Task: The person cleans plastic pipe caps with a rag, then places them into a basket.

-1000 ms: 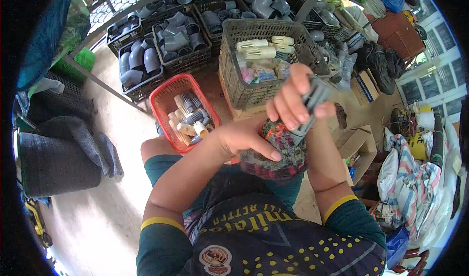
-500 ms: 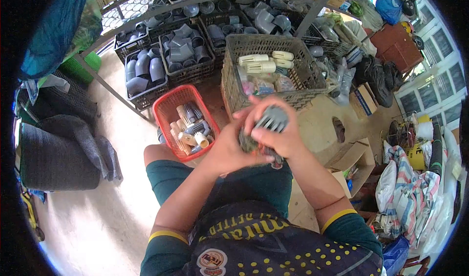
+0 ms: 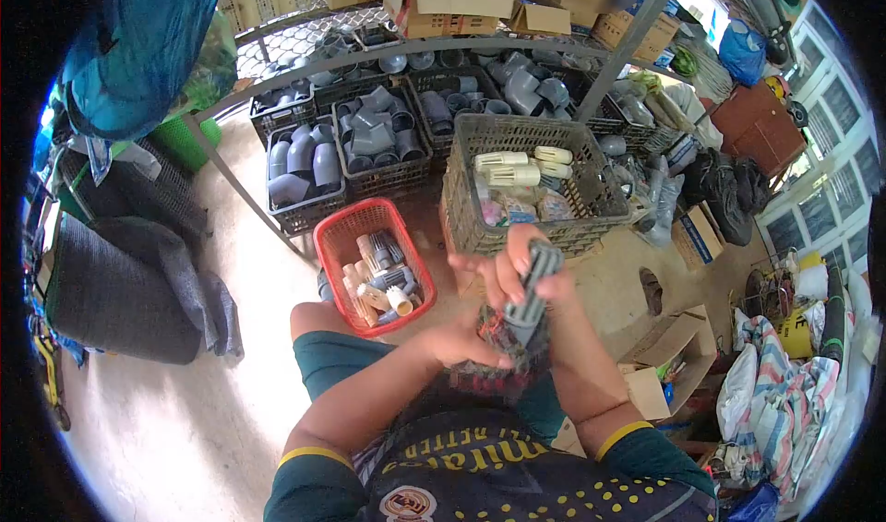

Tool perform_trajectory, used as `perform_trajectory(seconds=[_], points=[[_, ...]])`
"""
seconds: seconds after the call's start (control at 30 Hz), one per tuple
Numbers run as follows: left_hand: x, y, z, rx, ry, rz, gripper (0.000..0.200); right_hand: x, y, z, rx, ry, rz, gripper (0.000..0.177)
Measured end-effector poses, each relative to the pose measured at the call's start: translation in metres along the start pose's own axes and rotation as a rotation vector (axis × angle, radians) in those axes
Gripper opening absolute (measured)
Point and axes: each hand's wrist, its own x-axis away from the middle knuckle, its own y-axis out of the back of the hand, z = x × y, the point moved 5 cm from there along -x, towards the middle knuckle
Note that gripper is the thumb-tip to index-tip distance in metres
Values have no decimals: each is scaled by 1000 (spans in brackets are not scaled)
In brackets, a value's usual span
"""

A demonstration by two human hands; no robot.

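My right hand is closed around a grey slotted plastic pipe fitting, tilted with its ribbed end up. Below it, my left hand grips a dark multicoloured rag, which lies against the lower end of the fitting. Some of the left fingers are hidden behind the rag. To the left of my hands, a red plastic basket holds several cream and grey slotted fittings. Beyond my hands stands a large grey-brown crate with cream slotted fittings and plastic bags inside.
Black crates full of grey pipe elbows stand under a metal rack. An opened cardboard box and striped sacks lie at right. A roll of dark mesh is at left.
My right hand has tipped the grey fitting more upright, and the rag now shows more beneath it. The head view has shifted, so the surroundings sit lower and slightly further right.
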Motion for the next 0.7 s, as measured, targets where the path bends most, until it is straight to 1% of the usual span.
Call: perform_trajectory(seconds=[0.03, 0.07, 0.1, 0.13, 0.17, 0.2, 0.23, 0.27, 0.3, 0.33, 0.37, 0.43, 0.47, 0.5, 0.57, 0.6, 0.67, 0.7], points=[[-1, 9, -16, -251, -149, -124, 84, 1, 3, 7, 112, -11, -149, 30], [-5, 14, -24, -257, -65, -172, 84, 2, 6, 15, 313, -85, -308, 30], [-9, 16, -32, -264, 21, -215, 84, 8, 13, 16, 440, -72, -485, 28], [-15, 22, -39, -470, -99, -329, 83, 11, 21, 10, 568, -55, -664, 27], [-19, 22, -40, -569, -160, -414, 81, 15, 25, 8, 696, -36, -845, 26], [-20, 20, -40, -665, -225, -502, 80, 18, 19, 5, 811, -114, -905, 26], [-19, 17, -41, -759, -298, -593, 78, 19, 9, 4, 863, -101, -834, 25], [-18, 11, -38, -692, -375, -537, 82, 18, 1, 3, 917, -91, -756, 25], [-20, 6, -39, -510, -373, -422, 86, 16, -4, 5, 968, -86, -674, 24], [-18, -1, -44, -328, -364, -309, 89, 15, -4, 10, 909, -206, -530, 27], [-14, -6, -43, -146, -345, -197, 92, 14, -9, 17, 778, -267, -336, 28], [-7, -10, -7, -123, -48, 172, 98, 17, -26, 28, 491, -370, 36, 30], [-1, -20, 7, -31, 96, 347, 98, 16, -38, 25, 316, -291, 239, 31], [1, -30, 18, 164, 206, 421, 98, 17, -49, 24, 113, -244, 446, 32], [7, -49, 36, 559, 401, 469, 98, 5, -64, 16, -287, 58, 949, 31], [4, -51, 39, 624, 421, 452, 98, 6, -63, 9, -414, -43, 820, 31], [-2, -39, 36, 646, 387, 398, 98, 11, -46, 18, -338, -109, 468, 31], [-6, -26, 27, 541, 310, 352, 98, 13, -33, 20, -300, -134, 291, 31]])
